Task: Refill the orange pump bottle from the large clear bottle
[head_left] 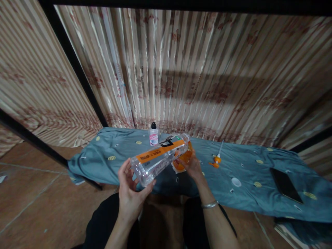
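A large clear plastic bottle with an orange label is tilted above the cloth, its base toward me on the left and its neck up to the right. My left hand grips it around the base. My right hand is closed around an orange bottle, partly hidden behind the clear bottle's neck end. I cannot tell whether the two bottles touch. An orange pump head with a clear dip tube lies on the cloth to the right of that hand.
A small clear bottle with a black cap stands at the back of the blue-green cloth. A white round disc and a dark phone lie on the right. Black frame posts and a striped curtain surround the surface.
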`<state>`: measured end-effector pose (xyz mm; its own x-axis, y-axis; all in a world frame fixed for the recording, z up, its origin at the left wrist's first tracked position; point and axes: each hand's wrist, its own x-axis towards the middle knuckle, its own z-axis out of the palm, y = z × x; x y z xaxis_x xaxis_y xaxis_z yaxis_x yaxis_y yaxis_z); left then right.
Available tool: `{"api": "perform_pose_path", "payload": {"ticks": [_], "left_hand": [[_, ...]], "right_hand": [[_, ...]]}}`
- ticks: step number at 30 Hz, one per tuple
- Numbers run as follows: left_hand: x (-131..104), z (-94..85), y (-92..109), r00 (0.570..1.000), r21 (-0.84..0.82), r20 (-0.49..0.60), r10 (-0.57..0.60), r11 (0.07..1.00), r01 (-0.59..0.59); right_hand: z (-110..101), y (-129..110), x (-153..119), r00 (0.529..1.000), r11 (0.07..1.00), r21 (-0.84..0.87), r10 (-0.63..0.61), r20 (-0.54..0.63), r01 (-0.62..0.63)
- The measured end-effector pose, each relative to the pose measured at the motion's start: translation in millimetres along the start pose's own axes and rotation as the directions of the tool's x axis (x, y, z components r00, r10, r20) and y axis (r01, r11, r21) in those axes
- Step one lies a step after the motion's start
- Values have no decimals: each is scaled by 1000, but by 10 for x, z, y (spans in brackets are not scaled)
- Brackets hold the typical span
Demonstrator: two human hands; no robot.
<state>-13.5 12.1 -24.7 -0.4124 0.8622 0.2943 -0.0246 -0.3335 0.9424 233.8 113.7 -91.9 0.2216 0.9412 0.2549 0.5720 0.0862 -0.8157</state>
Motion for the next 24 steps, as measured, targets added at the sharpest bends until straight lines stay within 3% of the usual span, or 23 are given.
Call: {"api": "perform_pose_path", "payload": {"ticks": [12,24], "left_hand": [[-3,-9,12,1000,-4,11,1,1000,-1],[-20,-8,35,999,-1,7,-32,999,32]], "right_hand": [[-5,-37,-8,1000,1000,4,21,-1,-21],[75,101,18,999,1000,15,23,-30,-23]]}}
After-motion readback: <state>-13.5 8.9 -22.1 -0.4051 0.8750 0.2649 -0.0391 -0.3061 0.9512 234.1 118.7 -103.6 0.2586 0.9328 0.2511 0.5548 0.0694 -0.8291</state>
